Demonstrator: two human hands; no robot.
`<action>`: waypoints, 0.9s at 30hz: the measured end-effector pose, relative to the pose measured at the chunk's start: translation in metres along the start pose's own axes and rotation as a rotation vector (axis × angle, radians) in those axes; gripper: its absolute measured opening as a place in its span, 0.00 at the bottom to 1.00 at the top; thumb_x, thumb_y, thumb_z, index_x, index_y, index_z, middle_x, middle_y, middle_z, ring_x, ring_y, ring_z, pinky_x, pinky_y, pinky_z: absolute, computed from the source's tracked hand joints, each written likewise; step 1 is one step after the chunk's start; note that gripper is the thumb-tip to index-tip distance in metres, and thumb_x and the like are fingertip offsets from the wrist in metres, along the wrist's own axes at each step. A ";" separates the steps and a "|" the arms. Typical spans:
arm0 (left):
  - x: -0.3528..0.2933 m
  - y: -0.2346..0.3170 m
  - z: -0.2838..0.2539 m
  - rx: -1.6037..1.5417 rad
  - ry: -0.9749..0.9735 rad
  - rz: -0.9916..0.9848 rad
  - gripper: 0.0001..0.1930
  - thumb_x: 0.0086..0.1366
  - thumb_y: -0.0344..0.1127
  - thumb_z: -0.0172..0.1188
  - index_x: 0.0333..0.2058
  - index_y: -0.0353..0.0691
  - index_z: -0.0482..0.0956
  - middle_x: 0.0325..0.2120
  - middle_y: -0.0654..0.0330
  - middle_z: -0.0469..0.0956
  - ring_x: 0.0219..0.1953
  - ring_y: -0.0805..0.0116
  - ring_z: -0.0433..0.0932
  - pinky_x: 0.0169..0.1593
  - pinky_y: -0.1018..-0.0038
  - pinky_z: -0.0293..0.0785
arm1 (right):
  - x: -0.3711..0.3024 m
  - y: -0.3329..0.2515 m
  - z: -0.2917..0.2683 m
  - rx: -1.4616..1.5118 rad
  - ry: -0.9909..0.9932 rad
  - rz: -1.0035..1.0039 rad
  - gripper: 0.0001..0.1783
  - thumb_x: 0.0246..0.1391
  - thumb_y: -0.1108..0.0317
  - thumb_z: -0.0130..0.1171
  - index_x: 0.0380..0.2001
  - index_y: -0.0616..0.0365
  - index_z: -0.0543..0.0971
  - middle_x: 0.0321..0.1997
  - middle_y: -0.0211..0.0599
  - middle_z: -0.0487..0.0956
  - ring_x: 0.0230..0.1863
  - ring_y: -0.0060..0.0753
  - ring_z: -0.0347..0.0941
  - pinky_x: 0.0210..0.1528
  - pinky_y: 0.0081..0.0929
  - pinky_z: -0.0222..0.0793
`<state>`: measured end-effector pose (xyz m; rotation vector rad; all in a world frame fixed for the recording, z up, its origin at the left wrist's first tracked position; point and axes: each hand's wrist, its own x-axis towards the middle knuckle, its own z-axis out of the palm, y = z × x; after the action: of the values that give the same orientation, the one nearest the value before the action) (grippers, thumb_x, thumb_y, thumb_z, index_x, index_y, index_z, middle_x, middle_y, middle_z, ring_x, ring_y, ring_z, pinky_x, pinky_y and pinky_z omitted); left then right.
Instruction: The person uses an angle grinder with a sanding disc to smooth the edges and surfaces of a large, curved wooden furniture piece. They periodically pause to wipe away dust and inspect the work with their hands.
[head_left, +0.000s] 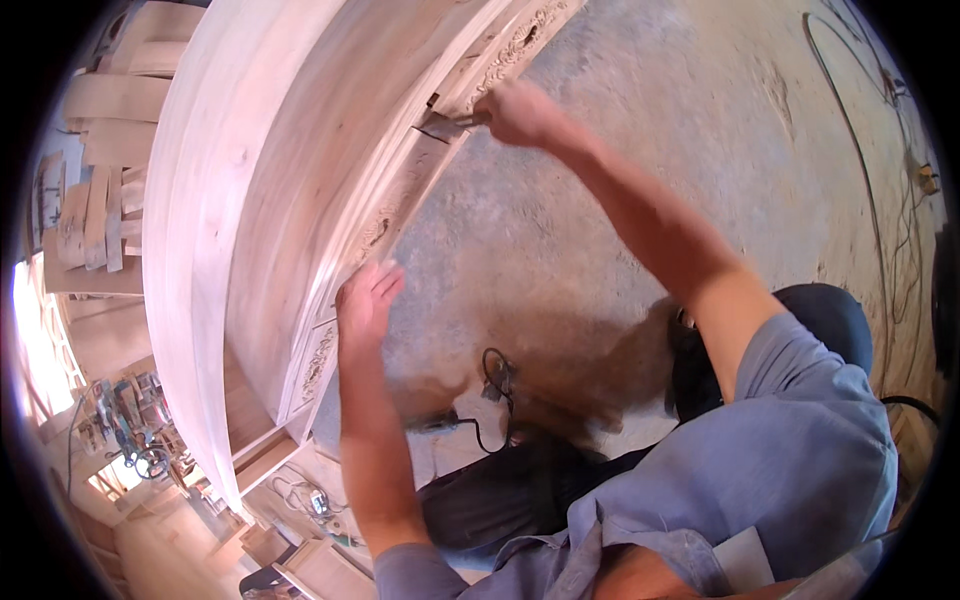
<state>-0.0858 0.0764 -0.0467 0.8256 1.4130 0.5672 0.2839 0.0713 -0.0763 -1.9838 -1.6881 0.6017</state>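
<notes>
A long pale wooden piece of furniture (300,120) runs diagonally before me, with a carved rail (408,180) along its edge. My right hand (515,112) is closed round the handle of a putty knife (442,126). The knife's flat blade lies against the rail, beside a small dark slot (433,100). Nearer to me, my left hand (366,298) rests on the rail's edge, holding no tool. Its fingers are a little bent and partly blurred.
Worn concrete floor (640,220) spreads to the right of the furniture. Near my legs lies a black cable (480,435) with a power tool partly in shadow. Wooden boards (110,100) are stacked at far left, above a cluster of tools (135,425). A long cord (860,150) trails at far right.
</notes>
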 end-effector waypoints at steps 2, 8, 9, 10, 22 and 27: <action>0.016 0.001 0.023 -0.226 0.012 0.018 0.30 0.73 0.38 0.51 0.62 0.18 0.54 0.62 0.35 0.62 0.62 0.41 0.68 0.64 0.51 0.68 | -0.028 -0.024 0.026 -0.028 0.119 0.124 0.16 0.46 0.72 0.51 0.35 0.49 0.85 0.33 0.43 0.84 0.38 0.53 0.81 0.42 0.44 0.78; 0.036 0.015 0.063 -0.775 0.244 0.053 0.31 0.72 0.36 0.49 0.65 0.21 0.51 0.63 0.38 0.59 0.61 0.40 0.66 0.63 0.49 0.68 | 0.008 0.012 0.005 -0.013 0.021 -0.090 0.15 0.49 0.73 0.54 0.39 0.49 0.84 0.32 0.46 0.82 0.37 0.52 0.80 0.40 0.46 0.76; 0.037 0.016 0.067 -0.785 0.275 0.077 0.30 0.72 0.37 0.50 0.64 0.21 0.54 0.62 0.39 0.61 0.61 0.41 0.66 0.63 0.49 0.68 | 0.022 0.020 -0.002 0.022 0.031 -0.233 0.18 0.49 0.74 0.55 0.43 0.47 0.84 0.32 0.47 0.82 0.37 0.52 0.80 0.41 0.45 0.76; 0.038 0.017 0.070 -0.793 0.292 0.107 0.29 0.71 0.37 0.51 0.63 0.22 0.56 0.61 0.41 0.63 0.60 0.42 0.66 0.62 0.49 0.69 | 0.032 0.026 -0.005 0.022 0.042 -0.297 0.21 0.50 0.74 0.55 0.47 0.46 0.83 0.33 0.47 0.82 0.37 0.53 0.79 0.41 0.43 0.76; 0.064 0.002 0.086 -1.064 0.564 0.239 0.19 0.64 0.40 0.55 0.50 0.34 0.71 0.44 0.53 0.74 0.38 0.58 0.74 0.44 0.65 0.73 | -0.029 0.033 0.056 0.212 0.167 -0.167 0.11 0.47 0.76 0.52 0.36 0.58 0.79 0.38 0.53 0.81 0.43 0.59 0.78 0.45 0.50 0.73; 0.067 -0.003 0.106 -1.111 0.815 0.434 0.14 0.60 0.32 0.64 0.43 0.32 0.76 0.35 0.57 0.76 0.33 0.64 0.75 0.37 0.66 0.74 | -0.063 0.092 0.081 -0.155 0.046 -0.121 0.18 0.47 0.76 0.58 0.45 0.57 0.79 0.45 0.51 0.81 0.47 0.57 0.77 0.49 0.46 0.73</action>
<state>0.0250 0.1090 -0.0946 -0.0674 1.2937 1.9510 0.2977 0.0014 -0.1947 -1.9657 -1.8608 0.3904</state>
